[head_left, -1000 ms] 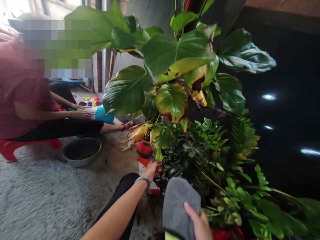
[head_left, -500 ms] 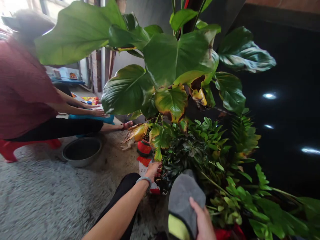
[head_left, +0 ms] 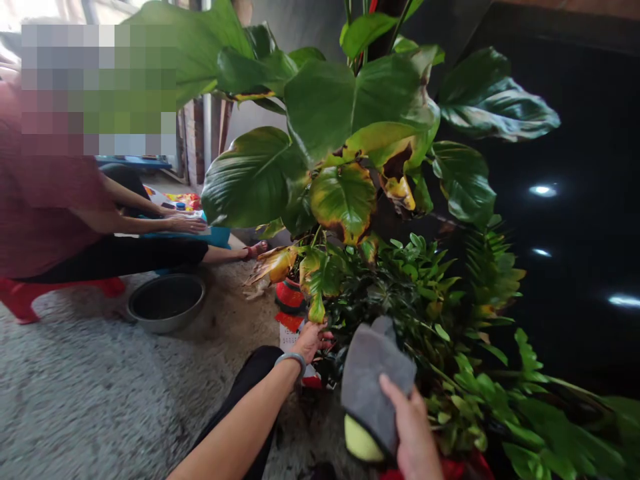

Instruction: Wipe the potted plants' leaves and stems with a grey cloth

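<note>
Lower centre of frame: left hand (head_left: 311, 341) cupped at low leaves of potted plant (head_left: 343, 200), grip unclear; right hand (head_left: 413, 427) clenched on grey cloth (head_left: 377, 380). Judged step: leaf wiping; next calls for cloth against a leaf.

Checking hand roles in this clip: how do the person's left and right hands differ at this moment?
The left hand is at a drooping leaf, while the right hand holds a grey cloth with a yellow side. The left hand sits farther from the camera than the right hand. A bangle shows on the left wrist, but none shows at the right hand. Both hands are bare and beside the leafy plants.
</note>
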`<act>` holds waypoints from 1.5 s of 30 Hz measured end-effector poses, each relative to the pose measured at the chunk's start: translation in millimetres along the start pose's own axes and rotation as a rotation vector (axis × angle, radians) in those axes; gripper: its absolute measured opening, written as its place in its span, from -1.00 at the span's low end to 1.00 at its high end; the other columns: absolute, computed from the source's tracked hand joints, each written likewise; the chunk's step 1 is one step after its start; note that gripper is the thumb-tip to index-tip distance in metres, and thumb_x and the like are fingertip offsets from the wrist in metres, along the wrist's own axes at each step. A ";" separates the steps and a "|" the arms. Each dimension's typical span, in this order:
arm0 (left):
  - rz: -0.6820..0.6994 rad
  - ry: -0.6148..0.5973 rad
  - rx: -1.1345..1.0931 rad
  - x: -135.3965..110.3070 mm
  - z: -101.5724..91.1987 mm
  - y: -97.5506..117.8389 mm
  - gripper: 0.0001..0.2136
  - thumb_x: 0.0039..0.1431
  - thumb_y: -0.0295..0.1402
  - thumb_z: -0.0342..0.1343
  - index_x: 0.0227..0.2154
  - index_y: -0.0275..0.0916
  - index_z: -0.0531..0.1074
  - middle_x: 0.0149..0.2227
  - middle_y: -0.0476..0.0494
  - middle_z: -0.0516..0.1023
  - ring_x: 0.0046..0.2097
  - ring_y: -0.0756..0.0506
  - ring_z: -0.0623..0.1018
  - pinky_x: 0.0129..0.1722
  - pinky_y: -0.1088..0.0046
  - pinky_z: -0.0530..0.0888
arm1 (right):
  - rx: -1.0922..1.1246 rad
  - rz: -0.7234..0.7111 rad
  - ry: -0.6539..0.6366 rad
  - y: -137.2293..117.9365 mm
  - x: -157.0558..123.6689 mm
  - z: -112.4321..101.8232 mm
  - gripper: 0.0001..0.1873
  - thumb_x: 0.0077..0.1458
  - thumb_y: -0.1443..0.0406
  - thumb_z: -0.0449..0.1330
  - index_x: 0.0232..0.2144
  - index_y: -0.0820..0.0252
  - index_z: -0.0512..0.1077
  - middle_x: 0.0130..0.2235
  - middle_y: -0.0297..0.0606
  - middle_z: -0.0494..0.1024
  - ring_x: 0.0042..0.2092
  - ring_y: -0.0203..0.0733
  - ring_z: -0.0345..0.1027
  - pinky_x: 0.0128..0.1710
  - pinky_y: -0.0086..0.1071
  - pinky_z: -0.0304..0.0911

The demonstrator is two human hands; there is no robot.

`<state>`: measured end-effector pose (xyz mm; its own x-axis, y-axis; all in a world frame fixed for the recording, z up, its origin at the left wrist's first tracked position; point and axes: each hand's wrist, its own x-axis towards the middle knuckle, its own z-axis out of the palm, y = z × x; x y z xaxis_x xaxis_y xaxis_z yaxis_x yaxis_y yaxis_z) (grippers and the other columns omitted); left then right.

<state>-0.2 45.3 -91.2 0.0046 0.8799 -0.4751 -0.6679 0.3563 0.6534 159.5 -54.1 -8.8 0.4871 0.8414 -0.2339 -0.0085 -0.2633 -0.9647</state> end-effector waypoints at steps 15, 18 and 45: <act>0.100 -0.183 -0.124 -4.7 -2.3 9.2 -0.61 -0.04 -0.41 0.27 -0.12 -0.18 0.34 -0.35 -0.02 0.48 -0.53 0.10 0.41 -0.60 0.62 0.35 | 0.132 -0.020 0.185 -22.7 -5.6 -7.0 -0.40 -0.53 0.08 0.36 -0.32 0.20 0.46 -0.22 -0.04 0.61 -0.10 0.18 0.44 -0.18 -0.07 0.37; 0.112 -0.157 -0.108 -1.2 -1.6 11.1 -0.56 -0.04 -0.32 0.28 -0.05 -0.16 0.35 -0.45 0.04 0.41 -0.53 0.08 0.38 -0.60 0.61 0.32 | -0.074 0.176 -0.066 28.6 -14.8 -5.6 -0.45 -0.59 0.02 0.38 -0.46 0.22 0.49 -0.36 -0.01 0.62 -0.21 0.23 0.48 -0.24 -0.07 0.37; -0.025 0.061 0.244 1.1 -15.8 11.0 -0.81 -0.17 -0.59 0.16 -0.69 -0.27 0.27 -0.72 0.11 0.31 -0.64 0.08 0.27 -0.63 0.57 0.17 | -0.015 -0.375 -0.034 -39.0 18.6 52.4 -0.42 -0.35 0.06 0.30 -0.22 0.24 0.49 -0.22 -0.11 0.61 -0.11 0.06 0.43 -0.13 -0.19 0.29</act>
<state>-19.3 45.2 -93.9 -0.0307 0.8520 -0.5226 -0.4688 0.4495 0.7604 123.1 -3.5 18.1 0.4245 0.8958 0.1314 0.1777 0.0599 -0.9823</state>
